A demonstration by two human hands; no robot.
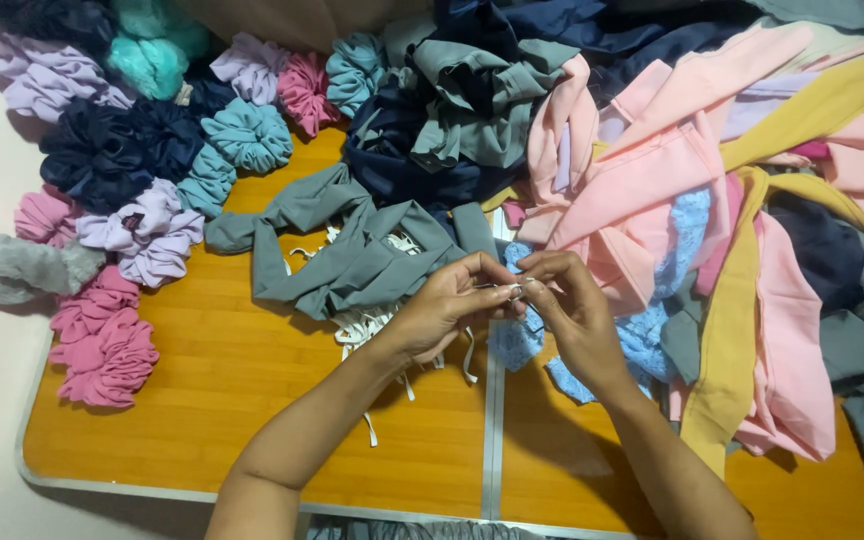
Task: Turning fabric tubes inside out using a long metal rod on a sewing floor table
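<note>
I pinch a thin white elastic strip (512, 291) between my left hand (447, 305) and right hand (567, 300), fingertips closed on it for control, just below the grey fabric strips (352, 255) on the bench (222, 400).

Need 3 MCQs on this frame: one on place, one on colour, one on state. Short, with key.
1. Where do the finished scrunchies lie?
A. the table's left end
B. the table's right end
C. on the person's lap

2. What colour is the fabric strip lying just beyond the left hand?
A. yellow
B. grey
C. pink

3. How do the two hands stand?
A. flat on the table, far apart
B. one out of view
C. fingertips together, pinching a small metal item

Key:
1 A, the pile of gathered rings sits on the left end of the wooden table.
2 B, the strip over the white elastic is grey.
3 C, the left hand and right hand meet at a small shiny item; what it is, too small to tell.
</note>
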